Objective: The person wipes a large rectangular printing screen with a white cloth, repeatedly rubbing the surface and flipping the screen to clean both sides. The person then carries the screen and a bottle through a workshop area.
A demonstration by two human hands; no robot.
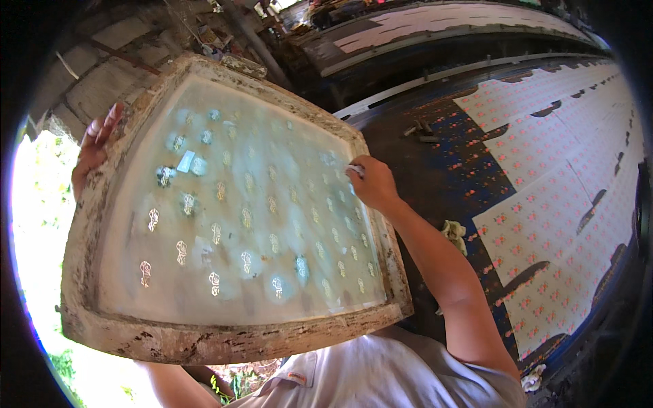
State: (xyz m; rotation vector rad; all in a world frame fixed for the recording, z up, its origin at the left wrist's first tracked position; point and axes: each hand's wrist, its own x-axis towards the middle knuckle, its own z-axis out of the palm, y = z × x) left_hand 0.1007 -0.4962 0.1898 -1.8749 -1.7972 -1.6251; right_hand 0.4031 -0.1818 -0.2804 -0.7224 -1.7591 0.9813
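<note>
I see a worn screen-printing frame [235,326] held tilted up before me, its mesh [265,190] bearing rows of small pale motifs and bluish patches. A small light-blue rectangle [186,161] is stuck near its upper left. My left hand [94,149] grips the frame's upper left edge, its fingers wrapped over the rim and the rest hidden behind. My right hand [374,182] is at the mesh's upper right, closed on a small whitish wad [354,170], perhaps a cloth, pressed to the mesh.
A long dark printing table [418,177] runs to the right, with pink-flowered white fabric [544,238] spread along it and small dark objects [422,132] on it. A pale crumpled cloth [452,236] lies nearby. Behind are another long table [449,20], a stone wall [102,51] and a bright opening at left.
</note>
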